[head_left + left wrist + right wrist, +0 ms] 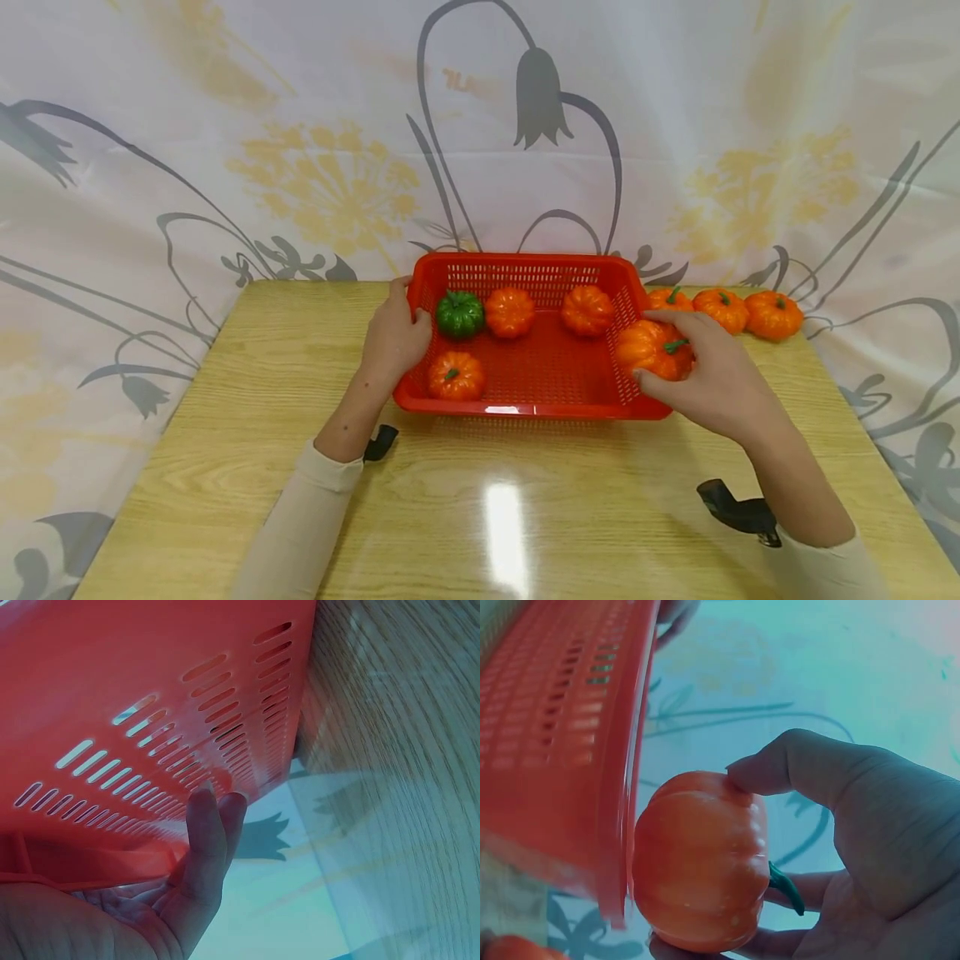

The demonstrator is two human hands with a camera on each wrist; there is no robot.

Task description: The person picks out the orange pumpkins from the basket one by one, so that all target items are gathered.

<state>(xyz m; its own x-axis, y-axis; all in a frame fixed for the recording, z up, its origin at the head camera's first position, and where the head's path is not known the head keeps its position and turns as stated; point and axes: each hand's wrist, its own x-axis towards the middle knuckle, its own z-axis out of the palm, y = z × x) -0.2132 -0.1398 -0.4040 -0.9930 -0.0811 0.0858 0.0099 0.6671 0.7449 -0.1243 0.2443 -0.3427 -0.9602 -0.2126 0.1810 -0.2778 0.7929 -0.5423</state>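
A red plastic basket with slotted walls stands on the table. My left hand grips its left rim, thumb on top; in the left wrist view the fingers lie against the outer wall. In my right hand is an orange toy pumpkin with a green stem, pinched between thumb and fingers. It overlaps the basket's right rim in the head view. Inside the basket lie a green pumpkin and three orange ones: beside it, toward the right and at the front left.
Three more orange pumpkins sit in a row on the table behind the right hand. A flower-patterned cloth hangs behind the wooden table. Black straps show by the wrists.
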